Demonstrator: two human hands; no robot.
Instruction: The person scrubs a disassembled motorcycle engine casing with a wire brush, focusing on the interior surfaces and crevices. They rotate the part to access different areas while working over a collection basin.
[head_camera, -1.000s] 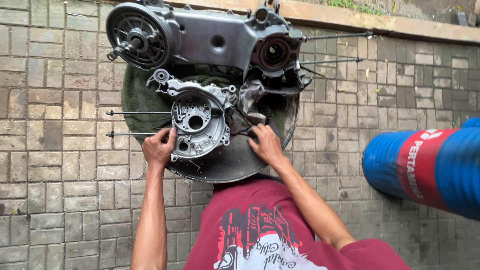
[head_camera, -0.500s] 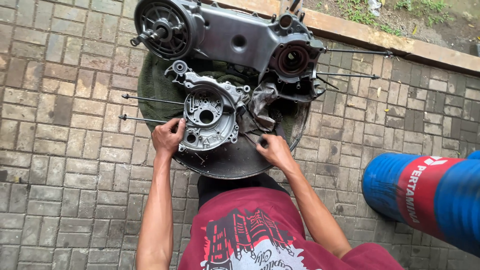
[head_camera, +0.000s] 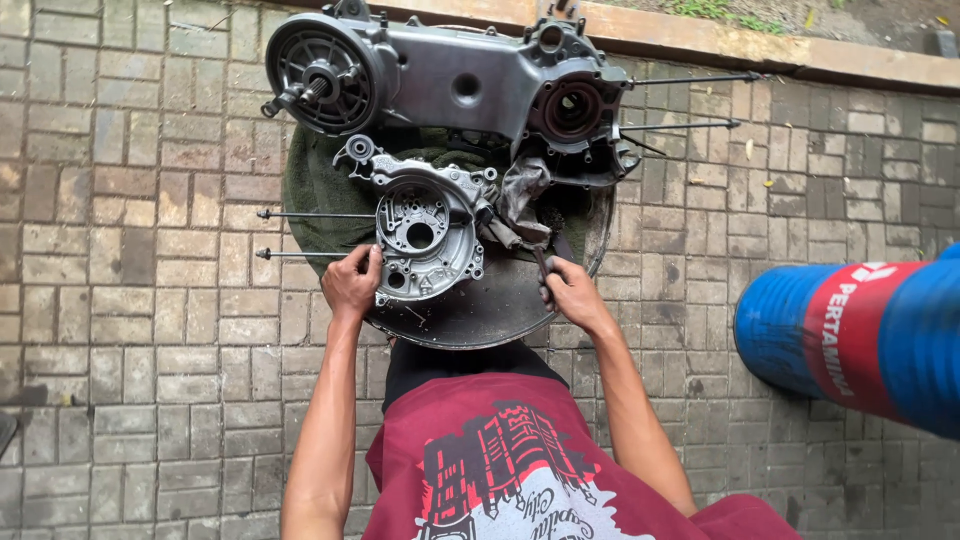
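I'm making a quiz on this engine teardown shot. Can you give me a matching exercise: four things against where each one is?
Things:
1. left hand
2. right hand
3. blue and red drum
4. long engine casing

Places:
A. lying on the paving at the right edge
B. at the lower left rim of the small crankcase half
C. along the top, by the kerb
D. closed on a dark tool handle over the round tray

Pairs: 1-B, 2-D, 3-A, 4-C
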